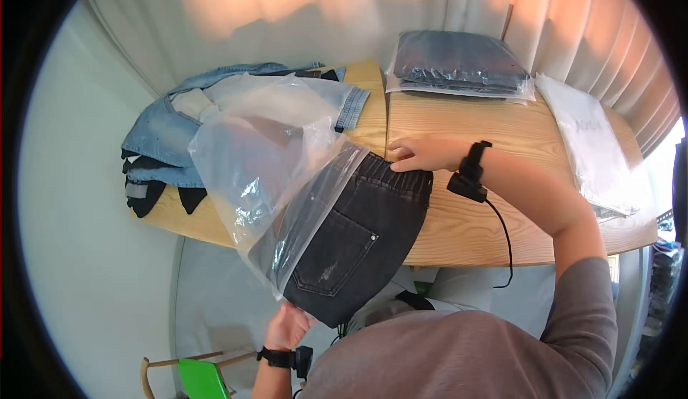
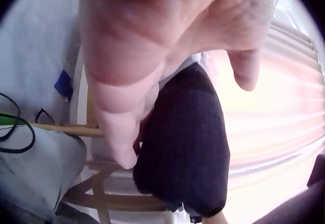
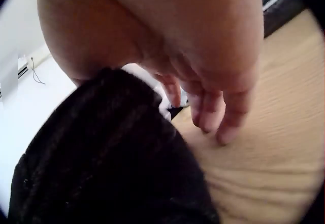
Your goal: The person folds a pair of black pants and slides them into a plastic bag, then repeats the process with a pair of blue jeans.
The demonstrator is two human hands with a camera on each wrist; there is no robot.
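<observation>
A folded pair of black jeans (image 1: pixel 358 234) hangs over the near edge of the wooden table (image 1: pixel 487 227), its left part inside a clear plastic bag (image 1: pixel 265 162) that stands up open. My left hand (image 1: pixel 289 325) is below the table edge and grips the lower end of the jeans (image 2: pixel 188 148) between thumb and fingers. My right hand (image 1: pixel 414 155) lies on the waistband at the table top. Its fingers (image 3: pixel 213 107) are nearly straight, tips close to the wood (image 3: pixel 274 158), with the black fabric (image 3: pixel 101 163) under the palm.
A heap of blue denim and dark clothes (image 1: pixel 161 130) covers the table's far left corner. A bagged dark garment (image 1: pixel 459 62) lies at the back, a bagged white one (image 1: pixel 591 141) at the right. A green chair (image 1: pixel 201 377) stands below left. Curtains hang behind.
</observation>
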